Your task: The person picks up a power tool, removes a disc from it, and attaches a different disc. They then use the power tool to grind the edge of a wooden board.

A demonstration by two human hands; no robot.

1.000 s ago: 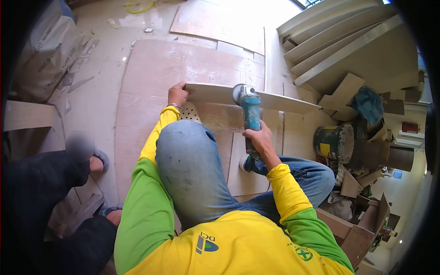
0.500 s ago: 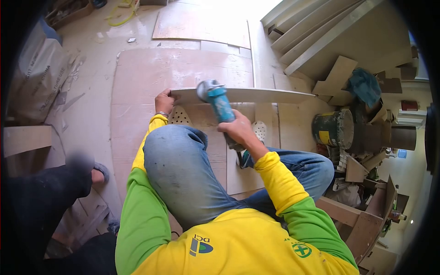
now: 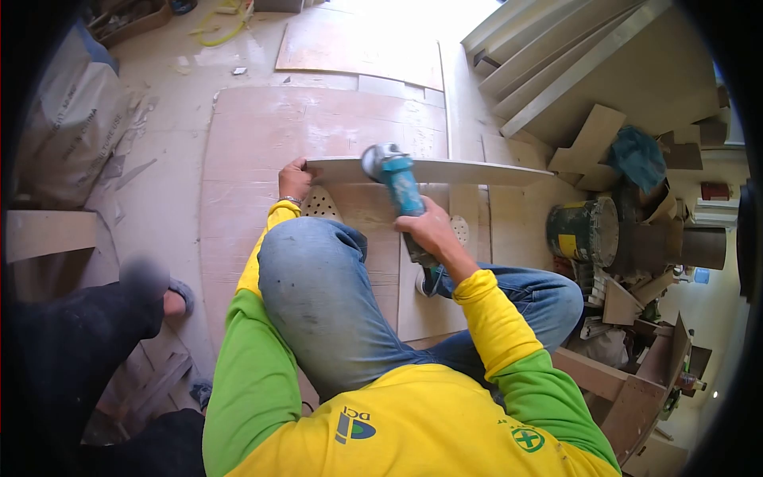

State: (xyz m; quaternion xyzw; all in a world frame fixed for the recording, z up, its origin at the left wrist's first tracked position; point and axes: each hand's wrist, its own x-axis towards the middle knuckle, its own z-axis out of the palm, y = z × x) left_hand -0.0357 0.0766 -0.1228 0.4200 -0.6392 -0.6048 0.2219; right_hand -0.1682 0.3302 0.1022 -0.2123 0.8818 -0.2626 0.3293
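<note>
My right hand [image 3: 429,226] is wrapped round the body of a teal angle grinder [image 3: 400,187], its head at the upper edge of a long narrow board [image 3: 469,172]. The board stands on its edge across the floor in front of my knees. At the board's left end, my left hand [image 3: 296,180] grips it with fingers curled over the corner. Beneath the board, a perforated clog [image 3: 321,204] shows beside my left hand. Another clog [image 3: 459,230] is partly hidden near my right wrist.
A large flat sheet [image 3: 254,119] covers the floor ahead. To the right stand a dark bucket [image 3: 584,230], a blue plastic bag [image 3: 638,159] and leaning panels [image 3: 604,79]. A white sack [image 3: 67,135] is at the left, above another person's leg [image 3: 87,326].
The grinder has moved slightly right along the board's edge, and my right hand with it. My left hand keeps its hold at the end. The whole view has shifted a little.
</note>
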